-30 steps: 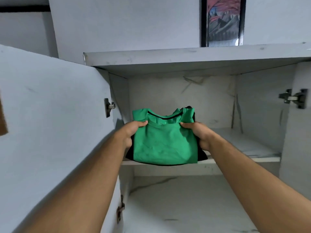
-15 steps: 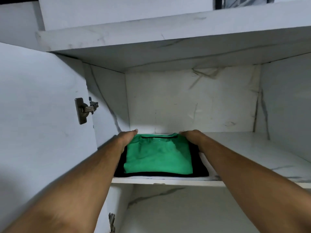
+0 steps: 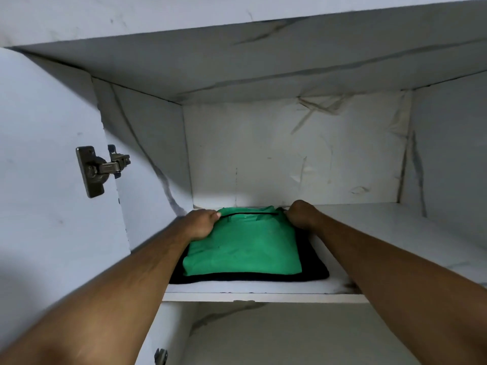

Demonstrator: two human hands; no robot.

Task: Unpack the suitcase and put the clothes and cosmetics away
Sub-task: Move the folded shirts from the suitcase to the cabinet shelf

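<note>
I have the folded green shirt (image 3: 243,248) lying on a black garment (image 3: 313,268) on the cupboard shelf (image 3: 382,233). Left hand (image 3: 201,223) fingers curl over its far left corner; right hand (image 3: 300,213) fingers are curled at the far right corner — whether they pinch cloth I cannot tell. Recommended procedure: press the stack flat, release both corners together, then draw the fingers straight back — avoid dragging the collar edge out of square.

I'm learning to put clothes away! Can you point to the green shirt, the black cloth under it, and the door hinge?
green shirt (image 3: 242,248): head view, middle of its folded front.
black cloth (image 3: 315,270): head view, right border.
door hinge (image 3: 98,169): head view, metal plate.
</note>
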